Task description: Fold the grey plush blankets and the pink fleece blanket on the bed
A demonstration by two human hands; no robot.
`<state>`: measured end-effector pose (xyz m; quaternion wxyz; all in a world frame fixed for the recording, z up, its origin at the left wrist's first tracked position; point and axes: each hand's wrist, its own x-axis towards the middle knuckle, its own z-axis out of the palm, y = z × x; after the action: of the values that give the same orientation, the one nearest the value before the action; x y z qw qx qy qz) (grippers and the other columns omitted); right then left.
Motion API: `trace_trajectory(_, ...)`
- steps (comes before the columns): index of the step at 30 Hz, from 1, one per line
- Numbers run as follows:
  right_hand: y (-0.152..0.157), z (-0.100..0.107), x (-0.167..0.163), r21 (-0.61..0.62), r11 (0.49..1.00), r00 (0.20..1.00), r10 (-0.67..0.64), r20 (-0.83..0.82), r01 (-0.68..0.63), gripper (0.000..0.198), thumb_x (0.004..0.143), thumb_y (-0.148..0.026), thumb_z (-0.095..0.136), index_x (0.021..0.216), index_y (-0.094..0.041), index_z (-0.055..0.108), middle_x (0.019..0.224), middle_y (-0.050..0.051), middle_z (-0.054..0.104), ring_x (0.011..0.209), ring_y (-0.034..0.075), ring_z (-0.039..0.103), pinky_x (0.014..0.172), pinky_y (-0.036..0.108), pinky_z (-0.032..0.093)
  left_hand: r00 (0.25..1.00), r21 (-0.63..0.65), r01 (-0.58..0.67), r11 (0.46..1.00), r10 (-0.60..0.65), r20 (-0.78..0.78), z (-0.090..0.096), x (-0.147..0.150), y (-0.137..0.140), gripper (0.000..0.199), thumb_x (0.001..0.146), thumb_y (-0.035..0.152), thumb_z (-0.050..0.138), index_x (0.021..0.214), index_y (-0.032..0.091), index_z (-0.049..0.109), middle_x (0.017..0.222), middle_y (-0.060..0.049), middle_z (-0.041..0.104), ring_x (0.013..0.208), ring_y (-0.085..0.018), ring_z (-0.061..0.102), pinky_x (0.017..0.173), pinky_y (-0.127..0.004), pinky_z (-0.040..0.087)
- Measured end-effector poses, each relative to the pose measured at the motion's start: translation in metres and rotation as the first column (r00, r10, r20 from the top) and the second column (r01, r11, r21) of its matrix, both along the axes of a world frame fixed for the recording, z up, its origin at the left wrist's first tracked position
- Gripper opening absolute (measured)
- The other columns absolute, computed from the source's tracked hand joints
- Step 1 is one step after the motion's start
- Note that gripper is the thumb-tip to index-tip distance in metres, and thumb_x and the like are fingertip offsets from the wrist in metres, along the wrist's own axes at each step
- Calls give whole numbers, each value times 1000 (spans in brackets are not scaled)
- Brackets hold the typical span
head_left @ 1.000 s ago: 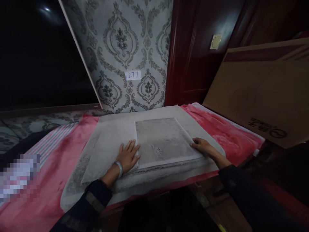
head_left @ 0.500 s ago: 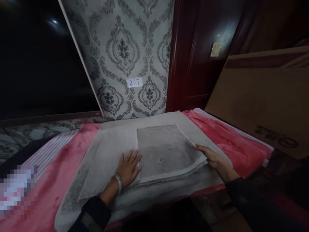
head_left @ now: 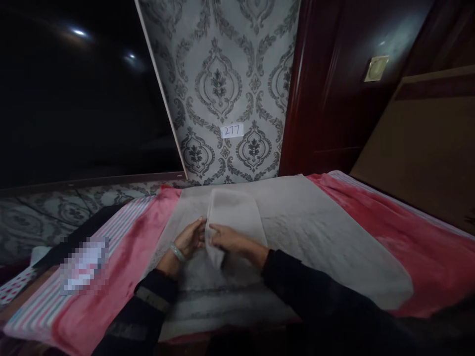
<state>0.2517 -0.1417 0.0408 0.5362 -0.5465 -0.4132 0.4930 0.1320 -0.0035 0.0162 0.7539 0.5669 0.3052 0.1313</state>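
Note:
A grey cloth stands folded over toward the left, its paler underside showing and its edge running near upright between my hands. My right hand reaches across and grips this folded part near its left edge, the index finger pointing along it. Just left of that edge is my left hand, wearing a pale bangle, turned on its side with curved fingers and the thumb apart from them. Whether its fingertips touch the cloth is blurred. Beneath lies a larger grey sheet with darker smudged patches.
Pink-red plush fabric and striped cloth lie under and beside the grey sheet. Behind stand a dark screen, a patterned wall with a label reading 277, and a large cardboard box at right.
My right hand has swung leftward with the cloth's right side, folding it over. My left hand has lifted from lying flat and turned on its side. The view has shifted left.

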Motion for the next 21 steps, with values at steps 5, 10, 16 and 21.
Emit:
trace_trajectory(5,-20,-21,9,-84,994,997,-74,-31,71,52,74,-14,64,125,-25,65,74,-3,69,57,16,63,47,24,48,1000,96,-14,995,13,13,-18,2,-1,60,63,48,88,109,15,68,72,-2,70,53,-17,63,46,-25,47)
trace_trajectory(10,-59,-28,87,-17,915,914,-404,-26,404,44,79,-21,60,123,-17,63,86,2,71,60,10,60,49,18,45,995,300,-90,950,71,72,-21,21,-11,65,50,38,91,107,14,71,83,-6,75,76,-24,71,70,-32,56)
trace_trajectory(16,-77,-73,131,-56,746,744,-666,-55,663,37,73,-17,62,110,-15,66,74,1,67,56,11,57,49,21,46,971,540,-186,821,239,-28,-13,21,1,37,63,29,73,97,16,72,80,-4,74,81,-25,70,73,-32,55)
trace_trajectory(21,-78,-106,138,46,768,769,-639,-16,639,31,71,-23,66,101,-16,68,74,2,65,58,12,59,53,24,49,954,559,-140,817,262,-144,-26,-2,12,19,63,22,64,81,17,67,76,-4,71,76,-23,69,71,-32,55)
